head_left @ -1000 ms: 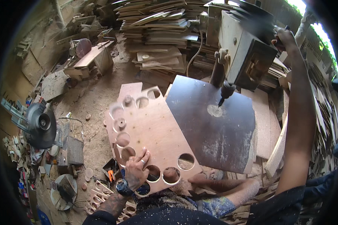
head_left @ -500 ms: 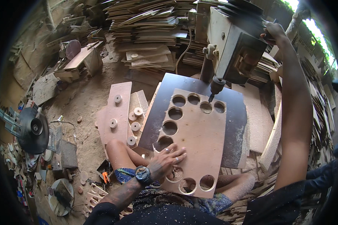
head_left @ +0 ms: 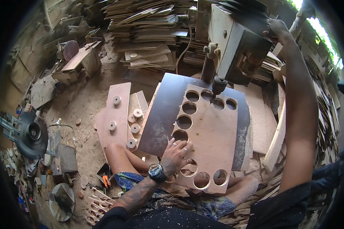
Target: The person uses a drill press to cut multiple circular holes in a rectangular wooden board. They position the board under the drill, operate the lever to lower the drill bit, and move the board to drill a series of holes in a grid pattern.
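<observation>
Your left hand [head_left: 175,155] touches the holed board [head_left: 210,139] at its left edge; your right hand [head_left: 278,29], well apart, is by the drill press [head_left: 230,42], both grips unclear.

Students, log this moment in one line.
left hand: on holed plywood board | right hand: raised beside drill press | board: partly over dark panel

No words, labels, brands, numbers or signs can be read anywhere. The watch [head_left: 156,173] has a dial too small and indistinct for any markings to be made out, and neither the board [head_left: 214,133] nor the drill [head_left: 227,42] shows legible lettering. Small coloured items [head_left: 21,195] near the left rim are too blurred to tell whether they carry print.
</observation>
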`<state>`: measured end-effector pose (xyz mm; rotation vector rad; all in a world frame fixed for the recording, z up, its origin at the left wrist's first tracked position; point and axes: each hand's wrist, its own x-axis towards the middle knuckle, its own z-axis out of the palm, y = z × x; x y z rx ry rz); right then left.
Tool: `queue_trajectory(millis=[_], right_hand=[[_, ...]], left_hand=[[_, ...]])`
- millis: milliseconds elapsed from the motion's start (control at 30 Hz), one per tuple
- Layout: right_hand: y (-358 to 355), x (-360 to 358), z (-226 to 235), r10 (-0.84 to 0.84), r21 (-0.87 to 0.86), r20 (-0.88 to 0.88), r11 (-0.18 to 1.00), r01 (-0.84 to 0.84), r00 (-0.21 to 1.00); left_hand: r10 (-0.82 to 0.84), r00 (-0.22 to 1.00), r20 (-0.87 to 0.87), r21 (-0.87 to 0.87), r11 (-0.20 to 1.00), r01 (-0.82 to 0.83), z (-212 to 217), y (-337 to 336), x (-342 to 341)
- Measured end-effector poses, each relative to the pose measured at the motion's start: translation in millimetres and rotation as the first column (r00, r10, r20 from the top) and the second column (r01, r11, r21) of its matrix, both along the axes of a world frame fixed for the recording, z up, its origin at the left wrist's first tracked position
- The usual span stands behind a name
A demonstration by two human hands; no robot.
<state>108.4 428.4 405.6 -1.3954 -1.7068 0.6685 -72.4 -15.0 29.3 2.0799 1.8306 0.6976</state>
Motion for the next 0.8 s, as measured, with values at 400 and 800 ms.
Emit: queue_trajectory(millis=[400,800], right_hand=[[2,11,-10,-0.076,0.182,-0.101,0.979,0.093,0.992],[-167,38,-101,-0.071,0.456,-0.291,0.866,0.204,0.954]], left_hand=[[0.083,0.996,0.014,0.027,0.996,-0.083,-4,11,14],[0.102,0.992,0.07,0.052,0.993,-0.106,0,9,13]])
